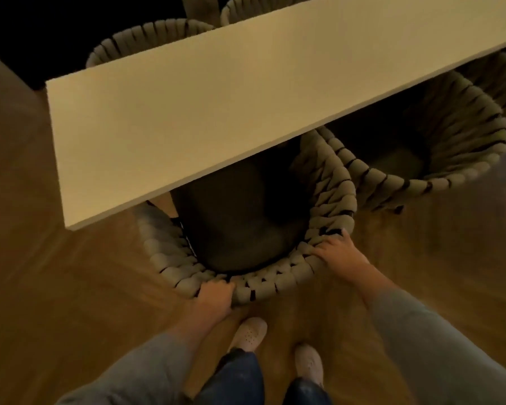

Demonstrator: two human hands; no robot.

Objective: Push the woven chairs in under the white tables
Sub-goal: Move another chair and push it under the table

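A woven chair with a thick grey braided back and a dark seat cushion stands right below me, its front part hidden beneath the white table. My left hand grips the back rim at its near left. My right hand rests over the rim at the near right, fingers curled on the weave. A second woven chair stands to the right, partly under the same table.
More woven chairs show on the table's far side. A wooden floor surrounds the table. My two white shoes stand just behind the near chair. The far left background is dark.
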